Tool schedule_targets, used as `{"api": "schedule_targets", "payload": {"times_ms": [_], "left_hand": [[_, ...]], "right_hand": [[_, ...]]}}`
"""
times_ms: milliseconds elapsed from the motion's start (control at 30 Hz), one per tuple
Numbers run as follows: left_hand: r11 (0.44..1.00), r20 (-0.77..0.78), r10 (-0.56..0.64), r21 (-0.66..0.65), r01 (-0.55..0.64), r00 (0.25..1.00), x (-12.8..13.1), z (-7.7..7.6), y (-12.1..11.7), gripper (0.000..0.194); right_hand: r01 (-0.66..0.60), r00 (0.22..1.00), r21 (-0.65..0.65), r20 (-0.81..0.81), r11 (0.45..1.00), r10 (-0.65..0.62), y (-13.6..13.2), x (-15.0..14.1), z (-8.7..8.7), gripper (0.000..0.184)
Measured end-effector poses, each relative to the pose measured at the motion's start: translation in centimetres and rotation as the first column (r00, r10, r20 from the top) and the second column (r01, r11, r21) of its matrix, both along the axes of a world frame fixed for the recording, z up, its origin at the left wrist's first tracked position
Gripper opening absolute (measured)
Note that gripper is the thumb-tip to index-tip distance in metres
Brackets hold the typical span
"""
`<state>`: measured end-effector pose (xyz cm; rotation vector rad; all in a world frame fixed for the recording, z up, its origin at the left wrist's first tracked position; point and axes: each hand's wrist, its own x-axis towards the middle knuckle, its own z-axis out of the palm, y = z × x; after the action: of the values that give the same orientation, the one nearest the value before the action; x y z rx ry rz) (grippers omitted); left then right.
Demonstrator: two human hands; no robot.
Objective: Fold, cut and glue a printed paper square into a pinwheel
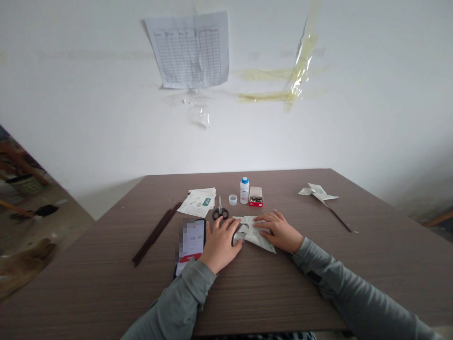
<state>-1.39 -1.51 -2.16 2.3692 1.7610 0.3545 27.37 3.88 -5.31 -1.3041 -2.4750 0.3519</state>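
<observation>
A sheet of printed paper lies on the table between my hands, with a curled or folded part near its left side. My left hand rests at that left side, fingers apart, thumb touching the paper. On the paper's right part my right hand lies with its fingers stretched out. Scissors with black handles lie just beyond my left fingertips, blades pointing away. Left of that hand is a phone showing a timer, its lower edge partly covered by my sleeve.
Several paper sheets and dark thin sticks lie to the left. Behind the paper stand a small clear cup, a blue-capped white bottle and a red box of small metal pieces. A paper pinwheel on a stick lies right.
</observation>
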Motion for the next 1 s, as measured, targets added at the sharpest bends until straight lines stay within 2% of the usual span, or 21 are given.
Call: {"api": "schedule_targets", "payload": {"times_ms": [200, 433, 633, 867, 1000], "left_hand": [[0.998, -0.008, 0.024, 0.057, -0.023, 1.000, -0.1, -0.5, 0.1, 0.071], [0.995, -0.006, 0.058, 0.084, -0.058, 0.998, -0.2, -0.4, 0.3, 0.071], [0.990, 0.012, 0.040, 0.136, -0.041, 0.999, -0.6, -1.1, 0.5, 0.058], [0.994, -0.013, 0.051, 0.101, -0.050, 0.999, -0.5, -1.2, 0.5, 0.043], [0.994, -0.012, 0.057, 0.098, -0.055, 0.998, -0.5, -0.9, 0.4, 0.043]], "right_hand": [[0.073, 0.996, 0.054, 0.048, 0.996, -0.076, -0.2, 0.4, 0.7, 0.032], [0.116, 0.989, 0.103, 0.075, 0.988, -0.124, -0.2, 0.7, 0.8, 0.033], [0.142, 0.985, 0.102, 0.084, 0.985, -0.151, -0.2, 0.6, 0.8, 0.029], [0.166, 0.976, 0.120, 0.119, 0.979, -0.180, -0.4, 0.5, 0.8, 0.023], [0.162, 0.981, 0.132, 0.088, 0.978, -0.174, -0.2, 0.5, 0.5, 0.028]]}}
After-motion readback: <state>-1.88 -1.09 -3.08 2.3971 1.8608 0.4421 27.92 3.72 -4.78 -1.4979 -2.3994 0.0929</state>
